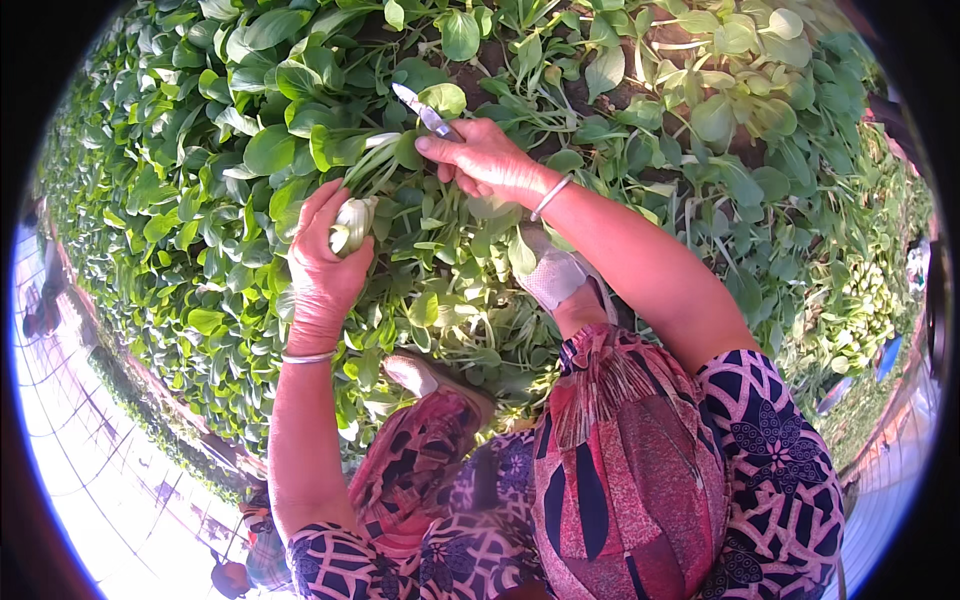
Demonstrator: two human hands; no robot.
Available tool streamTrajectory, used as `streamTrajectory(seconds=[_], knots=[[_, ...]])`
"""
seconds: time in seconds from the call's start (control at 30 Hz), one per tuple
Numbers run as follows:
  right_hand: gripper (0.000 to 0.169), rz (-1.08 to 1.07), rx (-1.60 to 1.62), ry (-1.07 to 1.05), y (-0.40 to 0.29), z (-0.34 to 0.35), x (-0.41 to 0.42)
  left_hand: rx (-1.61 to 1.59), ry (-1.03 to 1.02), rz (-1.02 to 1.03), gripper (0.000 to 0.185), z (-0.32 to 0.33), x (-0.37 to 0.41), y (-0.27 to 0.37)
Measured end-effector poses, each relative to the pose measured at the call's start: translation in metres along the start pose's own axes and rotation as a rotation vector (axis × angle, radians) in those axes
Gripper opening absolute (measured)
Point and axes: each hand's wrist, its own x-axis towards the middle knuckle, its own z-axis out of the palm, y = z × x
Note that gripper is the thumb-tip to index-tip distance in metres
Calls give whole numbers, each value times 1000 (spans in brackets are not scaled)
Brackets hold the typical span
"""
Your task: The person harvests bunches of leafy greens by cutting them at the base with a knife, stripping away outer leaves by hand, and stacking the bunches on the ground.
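Observation:
My left hand (pixel 324 259) is wrapped around the pale, thick base of a leafy green that looks like pak choi (pixel 353 223). Its stalks point up and away from me, with the leaves among the other plants. Up and to the right, my right hand (pixel 486 159) grips a small knife (pixel 424 112) by its handle. The metal blade points to the upper left, above the stalks and apart from the base in my left hand. Part of the knife handle is hidden in my fingers.
Dense standing greens (pixel 187 172) fill the left side. Loose leaves and stalks (pixel 720 217) lie over soil at the right. A pile of pale-based greens (pixel 859 315) is at the far right. My shoes (pixel 551 277) are among the plants. Another person (pixel 259 551) is at the lower left.

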Motion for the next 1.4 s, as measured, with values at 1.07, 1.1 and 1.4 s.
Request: streamTrajectory(seconds=[1.07,1.1,1.4], knots=[[41,-173,-878,118,15,3,39,637,-434,9,38,14,89,25],[39,-195,-898,136,14,4,41,638,-438,-15,35,14,90,20],[40,-101,-1059,74,-6,8,37,531,-336,-61,34,18,70,-9]])
